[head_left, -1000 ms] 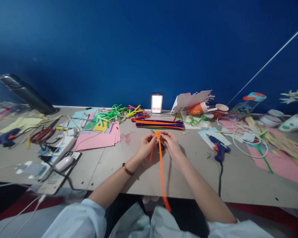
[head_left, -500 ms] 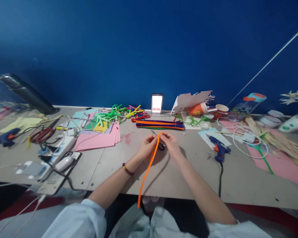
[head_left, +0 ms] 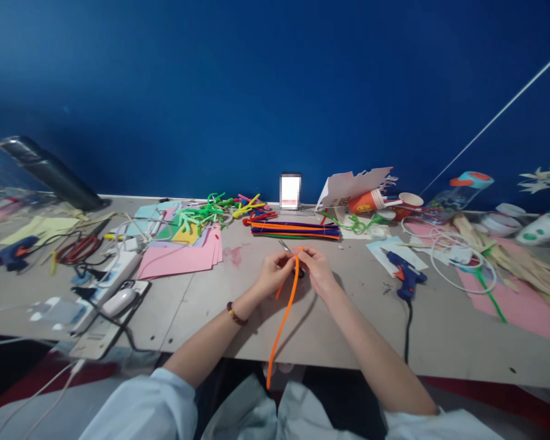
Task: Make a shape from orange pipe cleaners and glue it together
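Observation:
Between my hands, above the middle of the table, is an orange pipe cleaner (head_left: 284, 321). Its long end hangs down past the table's front edge, and a shorter end shows below my left fingers. My left hand (head_left: 276, 272) is closed on it, thumb against fingers. My right hand (head_left: 318, 269) pinches it near the top, close to the left fingertips. Scissors (head_left: 283, 245) lie on the table behind my hands, their blades showing and the handles mostly hidden. A bundle of purple, orange and other pipe cleaners (head_left: 296, 230) lies just beyond.
A phone (head_left: 290, 191) stands against the blue wall. To the right lie a blue glue gun (head_left: 407, 275), paper cups (head_left: 365, 201) and a coiled white cable (head_left: 433, 256). At left are pink paper (head_left: 178, 260), green pipe cleaner pieces (head_left: 206, 214) and a power strip (head_left: 119, 275).
The hanging end of the orange pipe cleaner has swung a little to the right. My fingers have shifted slightly at its top, both hands still closed on it.

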`<state>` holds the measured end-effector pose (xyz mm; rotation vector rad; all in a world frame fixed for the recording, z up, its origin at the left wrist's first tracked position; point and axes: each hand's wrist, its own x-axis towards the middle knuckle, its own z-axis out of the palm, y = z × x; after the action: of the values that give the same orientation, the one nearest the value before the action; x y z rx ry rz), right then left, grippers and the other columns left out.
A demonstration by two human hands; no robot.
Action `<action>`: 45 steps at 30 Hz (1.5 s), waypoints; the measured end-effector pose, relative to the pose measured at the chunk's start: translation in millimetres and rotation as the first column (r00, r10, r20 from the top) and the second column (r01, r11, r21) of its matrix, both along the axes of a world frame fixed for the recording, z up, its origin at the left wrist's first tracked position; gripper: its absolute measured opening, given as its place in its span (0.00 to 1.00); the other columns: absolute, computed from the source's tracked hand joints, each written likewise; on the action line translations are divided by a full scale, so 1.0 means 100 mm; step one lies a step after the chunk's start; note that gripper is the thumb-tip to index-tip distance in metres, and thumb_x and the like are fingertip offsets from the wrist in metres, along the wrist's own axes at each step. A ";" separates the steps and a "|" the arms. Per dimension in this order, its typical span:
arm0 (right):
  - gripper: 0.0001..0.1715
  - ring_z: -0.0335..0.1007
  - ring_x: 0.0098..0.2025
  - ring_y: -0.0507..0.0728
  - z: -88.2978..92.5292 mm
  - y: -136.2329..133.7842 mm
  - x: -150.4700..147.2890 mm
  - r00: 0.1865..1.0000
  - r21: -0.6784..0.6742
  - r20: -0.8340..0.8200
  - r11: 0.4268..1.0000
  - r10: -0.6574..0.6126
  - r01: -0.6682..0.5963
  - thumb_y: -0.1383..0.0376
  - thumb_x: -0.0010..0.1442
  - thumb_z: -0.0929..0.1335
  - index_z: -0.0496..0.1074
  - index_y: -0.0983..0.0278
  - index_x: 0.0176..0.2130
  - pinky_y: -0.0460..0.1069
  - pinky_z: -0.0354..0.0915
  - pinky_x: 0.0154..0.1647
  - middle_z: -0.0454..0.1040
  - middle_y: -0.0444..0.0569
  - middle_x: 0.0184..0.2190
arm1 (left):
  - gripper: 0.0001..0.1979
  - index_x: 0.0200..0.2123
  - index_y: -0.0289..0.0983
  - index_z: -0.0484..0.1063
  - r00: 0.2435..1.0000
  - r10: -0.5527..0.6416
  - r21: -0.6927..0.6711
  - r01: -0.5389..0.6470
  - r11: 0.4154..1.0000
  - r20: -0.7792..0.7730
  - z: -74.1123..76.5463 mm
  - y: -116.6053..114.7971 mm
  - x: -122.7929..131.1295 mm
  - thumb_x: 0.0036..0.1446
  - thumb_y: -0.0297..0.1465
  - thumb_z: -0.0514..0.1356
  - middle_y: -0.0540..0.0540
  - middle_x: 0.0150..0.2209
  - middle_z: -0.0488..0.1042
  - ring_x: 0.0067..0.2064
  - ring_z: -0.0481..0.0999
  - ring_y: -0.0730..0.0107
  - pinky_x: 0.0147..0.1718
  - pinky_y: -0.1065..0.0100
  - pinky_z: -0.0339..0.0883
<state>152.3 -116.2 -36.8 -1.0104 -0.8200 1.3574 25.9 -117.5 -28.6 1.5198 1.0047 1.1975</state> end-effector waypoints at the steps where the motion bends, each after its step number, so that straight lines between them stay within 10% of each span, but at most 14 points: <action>1: 0.14 0.70 0.27 0.51 0.00 0.00 0.00 1.000 -0.001 -0.003 1.000 -0.002 0.002 0.57 0.41 0.76 0.75 0.62 0.27 0.47 0.66 0.33 0.75 0.43 0.25 | 0.11 0.27 0.35 0.75 1.000 0.001 0.007 -0.001 1.000 -0.008 0.00 0.00 0.00 0.53 0.37 0.60 0.46 0.26 0.75 0.27 0.71 0.72 0.29 0.71 0.64; 36: 0.15 0.70 0.30 0.51 0.06 0.02 0.01 1.000 0.042 -0.024 0.999 0.008 -0.007 0.58 0.42 0.74 0.76 0.61 0.32 0.47 0.65 0.32 0.77 0.44 0.31 | 0.23 0.25 0.33 0.72 0.927 0.015 -0.357 0.129 0.925 0.375 0.02 0.09 0.00 0.35 0.46 0.70 0.52 0.18 0.68 0.17 0.63 0.81 0.18 0.75 0.56; 45: 0.16 0.70 0.28 0.51 0.01 0.03 0.01 0.999 0.019 0.025 0.999 -0.031 0.030 0.57 0.40 0.76 0.75 0.63 0.30 0.46 0.66 0.31 0.76 0.44 0.28 | 0.13 0.31 0.35 0.75 0.998 0.034 0.018 -0.035 0.999 0.057 -0.11 0.07 -0.01 0.54 0.40 0.61 0.46 0.28 0.75 0.29 0.70 0.73 0.29 0.71 0.63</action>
<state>153.1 -113.5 -36.0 -1.0238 -0.8315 1.3110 24.9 -110.8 -39.7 1.4806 0.9876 1.2710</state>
